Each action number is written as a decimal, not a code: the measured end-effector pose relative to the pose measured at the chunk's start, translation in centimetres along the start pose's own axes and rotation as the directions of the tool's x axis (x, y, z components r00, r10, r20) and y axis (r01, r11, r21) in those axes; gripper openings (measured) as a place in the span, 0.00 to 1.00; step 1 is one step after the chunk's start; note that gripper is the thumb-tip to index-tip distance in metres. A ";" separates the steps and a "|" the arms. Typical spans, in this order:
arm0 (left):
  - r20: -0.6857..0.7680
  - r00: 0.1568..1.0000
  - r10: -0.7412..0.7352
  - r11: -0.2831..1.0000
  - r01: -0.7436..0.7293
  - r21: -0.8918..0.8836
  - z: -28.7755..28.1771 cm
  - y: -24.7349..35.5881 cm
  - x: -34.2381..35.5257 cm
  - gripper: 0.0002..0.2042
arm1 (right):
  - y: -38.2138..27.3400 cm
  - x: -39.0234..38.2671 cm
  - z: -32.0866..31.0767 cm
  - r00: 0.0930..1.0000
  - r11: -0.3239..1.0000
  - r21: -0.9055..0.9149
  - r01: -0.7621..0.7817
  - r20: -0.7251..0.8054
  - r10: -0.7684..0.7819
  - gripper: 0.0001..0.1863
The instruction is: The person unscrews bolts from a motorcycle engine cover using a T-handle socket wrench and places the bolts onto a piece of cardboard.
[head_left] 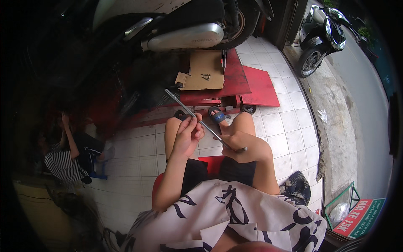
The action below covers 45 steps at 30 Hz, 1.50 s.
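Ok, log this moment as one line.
left grip: pinching metal rod | right grip: at rod's lower end | cardboard: on red platform

Btm right, a sign [357, 220] has lots of white writing: big letters & a no. on its red part, smaller letters on its green part. The lines run on a slant. Up top, the silver cover [184, 38] on the side of a motorbike [187, 19] has one short word in caps, v. faint. The blue sandal strap [218, 116] has pale letters too, but they're too tiny to read.
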<state>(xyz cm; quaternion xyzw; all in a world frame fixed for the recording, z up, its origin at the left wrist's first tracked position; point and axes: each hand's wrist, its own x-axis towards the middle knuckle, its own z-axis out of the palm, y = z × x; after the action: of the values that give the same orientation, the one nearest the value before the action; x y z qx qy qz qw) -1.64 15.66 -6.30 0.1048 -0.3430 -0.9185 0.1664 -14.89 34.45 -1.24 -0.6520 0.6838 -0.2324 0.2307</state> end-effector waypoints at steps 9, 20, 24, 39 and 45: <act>-0.061 0.997 -0.046 0.982 0.056 0.179 2.3 0.0 -6.2 0.09 | -6.1 -4.0 -3.5 0.994 0.985 -0.165 -0.048 0.091 0.064 0.11; -0.201 0.977 -0.074 0.997 0.076 0.000 2.6 -5.5 -9.6 0.09 | -5.6 -6.4 -2.2 0.975 0.981 -0.190 -0.033 0.210 0.073 0.11; -0.188 0.981 -0.055 0.996 0.068 0.062 4.3 -5.3 -10.1 0.09 | -5.4 -8.0 -2.5 0.995 0.984 -0.176 0.031 0.098 -0.014 0.10; 0.062 0.995 0.075 0.926 -0.093 0.365 12.8 -0.9 -4.0 0.10 | -5.3 -11.5 -3.7 0.957 0.980 -0.193 -0.045 -0.289 -0.013 0.20; 0.069 0.997 0.017 0.844 -0.051 0.534 14.0 -0.6 -0.9 0.12 | -4.9 -10.2 -3.7 0.889 0.982 -0.182 -0.054 -0.457 -0.036 0.12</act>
<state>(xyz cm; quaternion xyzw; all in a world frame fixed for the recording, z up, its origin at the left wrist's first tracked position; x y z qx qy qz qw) -5.24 24.73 3.78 0.1127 -0.5920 -0.7862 0.1365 -12.87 44.53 4.79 -0.5946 0.7410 -0.3119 0.0010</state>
